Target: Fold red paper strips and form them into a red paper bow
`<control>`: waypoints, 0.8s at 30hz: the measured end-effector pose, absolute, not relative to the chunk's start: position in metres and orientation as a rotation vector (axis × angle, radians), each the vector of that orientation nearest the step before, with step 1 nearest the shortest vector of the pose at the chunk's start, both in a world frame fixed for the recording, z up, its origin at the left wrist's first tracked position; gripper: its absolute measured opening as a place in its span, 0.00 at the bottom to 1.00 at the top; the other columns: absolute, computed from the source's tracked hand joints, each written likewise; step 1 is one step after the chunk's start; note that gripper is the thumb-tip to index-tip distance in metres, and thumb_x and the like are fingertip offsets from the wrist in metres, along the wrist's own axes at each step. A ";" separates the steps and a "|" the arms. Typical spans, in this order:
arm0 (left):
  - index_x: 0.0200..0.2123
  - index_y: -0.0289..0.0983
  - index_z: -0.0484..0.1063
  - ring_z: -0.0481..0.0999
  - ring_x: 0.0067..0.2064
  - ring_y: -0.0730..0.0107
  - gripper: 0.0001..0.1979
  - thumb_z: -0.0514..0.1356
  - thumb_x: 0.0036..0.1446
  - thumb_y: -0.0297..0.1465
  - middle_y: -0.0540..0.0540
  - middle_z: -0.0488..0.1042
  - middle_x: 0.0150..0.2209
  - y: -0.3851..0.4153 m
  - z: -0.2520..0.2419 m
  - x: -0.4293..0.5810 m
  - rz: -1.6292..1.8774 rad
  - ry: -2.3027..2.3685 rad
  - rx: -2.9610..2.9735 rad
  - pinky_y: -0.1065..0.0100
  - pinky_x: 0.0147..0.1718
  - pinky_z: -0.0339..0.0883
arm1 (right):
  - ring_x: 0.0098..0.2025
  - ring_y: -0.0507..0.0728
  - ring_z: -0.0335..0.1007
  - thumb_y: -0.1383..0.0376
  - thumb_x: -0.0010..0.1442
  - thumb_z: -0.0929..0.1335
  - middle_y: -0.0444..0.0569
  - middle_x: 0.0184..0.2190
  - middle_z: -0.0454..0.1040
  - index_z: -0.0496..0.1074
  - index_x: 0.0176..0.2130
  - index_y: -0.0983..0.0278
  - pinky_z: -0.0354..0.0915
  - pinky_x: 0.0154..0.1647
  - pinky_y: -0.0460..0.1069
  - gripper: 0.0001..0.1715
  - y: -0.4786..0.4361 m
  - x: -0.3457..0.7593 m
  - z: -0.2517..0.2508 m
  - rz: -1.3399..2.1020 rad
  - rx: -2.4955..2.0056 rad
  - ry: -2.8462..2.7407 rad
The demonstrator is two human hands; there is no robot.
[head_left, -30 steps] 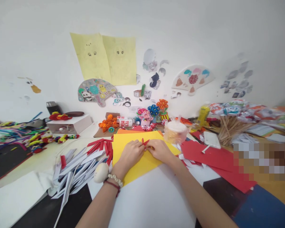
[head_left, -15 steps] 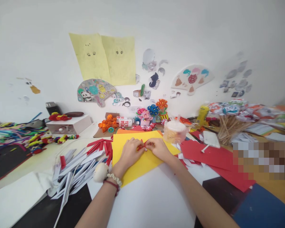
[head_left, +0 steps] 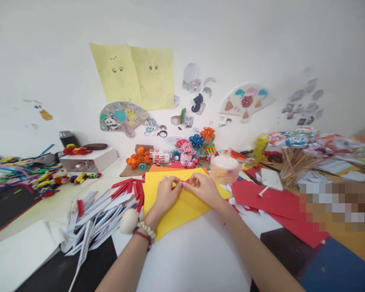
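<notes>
Above a yellow sheet [head_left: 176, 211], my left hand [head_left: 168, 191] and my right hand [head_left: 202, 188] meet with their fingertips close together. Both hands pinch a small piece of red paper [head_left: 185, 182], mostly hidden by the fingers. Below the yellow sheet lies a large white sheet [head_left: 194, 255]. Red paper strips [head_left: 129, 186] and white folded strips [head_left: 94, 219] are heaped left of my left hand.
A lidded plastic cup [head_left: 225, 168] stands just beyond my right hand. Red sheets [head_left: 270, 202] and a white device [head_left: 271, 179] lie to the right. Craft flowers [head_left: 185, 150] stand at the back. A white box [head_left: 89, 159] is at the back left.
My fingers have shifted on the red piece; my hands' knuckles are raised more and the fingertips are closer together. Less of the red paper shows.
</notes>
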State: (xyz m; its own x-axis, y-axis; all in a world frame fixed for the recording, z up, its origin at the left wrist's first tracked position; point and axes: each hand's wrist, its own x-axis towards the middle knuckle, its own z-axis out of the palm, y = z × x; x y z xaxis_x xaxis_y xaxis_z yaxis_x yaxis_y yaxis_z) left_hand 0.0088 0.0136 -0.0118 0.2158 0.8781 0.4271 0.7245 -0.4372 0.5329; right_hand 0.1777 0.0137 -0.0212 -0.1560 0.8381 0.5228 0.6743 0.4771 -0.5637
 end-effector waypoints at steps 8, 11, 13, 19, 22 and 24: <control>0.29 0.38 0.74 0.70 0.34 0.68 0.11 0.55 0.57 0.35 0.48 0.78 0.32 0.016 -0.011 0.007 1.060 1.486 2.185 0.66 0.36 0.61 | 0.30 0.53 0.68 0.58 0.61 0.65 0.44 0.26 0.74 0.72 0.33 0.62 0.53 0.30 0.46 0.11 0.005 0.177 -0.017 0.094 -1.239 -2.145; 0.28 0.37 0.74 0.70 0.32 0.68 0.13 0.55 0.57 0.37 0.48 0.77 0.29 0.017 -0.012 0.006 1.062 1.434 2.150 0.67 0.35 0.61 | 0.31 0.53 0.67 0.65 0.61 0.64 0.45 0.27 0.73 0.71 0.32 0.62 0.53 0.31 0.46 0.08 0.007 0.176 -0.020 0.101 -1.194 -2.163; 0.27 0.37 0.73 0.70 0.31 0.69 0.13 0.54 0.56 0.38 0.48 0.76 0.28 0.018 -0.012 0.005 1.065 1.398 2.114 0.68 0.33 0.61 | 0.29 0.53 0.66 0.67 0.60 0.64 0.45 0.25 0.72 0.70 0.30 0.63 0.53 0.30 0.46 0.08 0.006 0.175 -0.020 0.131 -1.174 -2.161; 0.25 0.35 0.71 0.70 0.30 0.69 0.15 0.53 0.54 0.40 0.47 0.74 0.27 0.021 -0.013 0.003 1.100 1.341 1.976 0.69 0.31 0.62 | 0.24 0.50 0.62 0.71 0.56 0.64 0.42 0.21 0.68 0.67 0.26 0.63 0.52 0.26 0.44 0.08 0.004 0.172 -0.018 0.250 -1.134 -2.149; 0.23 0.35 0.69 0.68 0.27 0.71 0.16 0.54 0.53 0.41 0.48 0.72 0.24 0.025 -0.015 0.002 1.118 1.334 1.914 0.69 0.28 0.60 | 0.24 0.49 0.62 0.72 0.54 0.64 0.41 0.21 0.68 0.67 0.26 0.63 0.53 0.26 0.43 0.07 0.005 0.171 -0.019 0.306 -1.125 -2.143; 0.22 0.35 0.69 0.67 0.25 0.72 0.17 0.54 0.52 0.42 0.49 0.70 0.21 0.028 -0.017 0.002 1.128 1.330 1.873 0.70 0.26 0.59 | 0.24 0.49 0.62 0.72 0.53 0.64 0.40 0.21 0.67 0.66 0.26 0.64 0.54 0.26 0.43 0.07 0.005 0.171 -0.020 0.333 -1.122 -2.144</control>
